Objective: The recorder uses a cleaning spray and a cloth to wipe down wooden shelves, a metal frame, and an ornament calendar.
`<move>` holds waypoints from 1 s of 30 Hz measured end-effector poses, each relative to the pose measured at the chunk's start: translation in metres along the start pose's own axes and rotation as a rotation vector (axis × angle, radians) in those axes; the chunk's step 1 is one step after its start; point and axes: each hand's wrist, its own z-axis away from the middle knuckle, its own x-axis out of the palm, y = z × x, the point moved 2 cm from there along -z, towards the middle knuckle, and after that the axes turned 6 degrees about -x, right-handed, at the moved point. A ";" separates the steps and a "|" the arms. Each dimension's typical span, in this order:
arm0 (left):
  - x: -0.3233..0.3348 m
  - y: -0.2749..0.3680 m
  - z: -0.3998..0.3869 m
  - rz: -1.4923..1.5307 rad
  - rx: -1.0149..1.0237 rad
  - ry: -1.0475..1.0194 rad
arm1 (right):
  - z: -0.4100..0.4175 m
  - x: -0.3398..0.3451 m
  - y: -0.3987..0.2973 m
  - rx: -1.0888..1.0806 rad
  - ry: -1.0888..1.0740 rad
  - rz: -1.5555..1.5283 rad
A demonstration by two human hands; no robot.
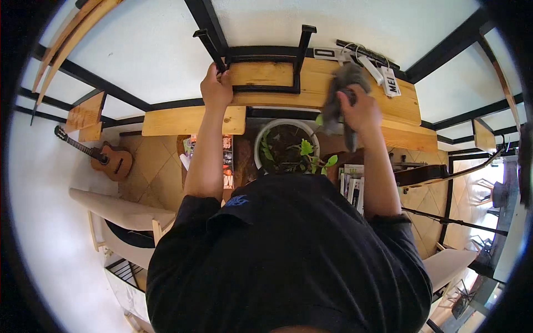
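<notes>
My left hand (217, 86) grips the left upright of a black metal bracket frame (297, 70), near the left end of a wooden wall shelf (316, 89). A grey cloth (349, 79) is in my right hand (360, 109), at the right part of that shelf; part of it hangs over the front edge. The cloth and hand are slightly blurred. Just behind and right of the cloth are a white tag with black lettering (390, 82) and a dark bar with rings (368, 54). Below the shelf stands a potted plant (307, 148) in a round white pot.
Magazines (227, 162) lie left of the pot, and books (352, 185) stand on its right. A lower wooden shelf (193, 121) juts out at the left. An acoustic guitar (112, 162) leans in the left corner; another guitar (422, 175) is at the right, near upholstered chairs (449, 266).
</notes>
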 end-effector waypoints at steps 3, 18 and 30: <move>0.002 0.006 -0.001 0.014 -0.045 0.001 | 0.005 0.002 0.021 0.080 0.136 0.016; -0.003 0.013 0.014 -0.144 0.126 0.339 | 0.042 0.040 0.008 -0.174 0.536 -0.100; 0.154 0.182 0.138 -0.129 0.721 -0.453 | 0.057 0.018 0.121 0.352 0.811 -0.244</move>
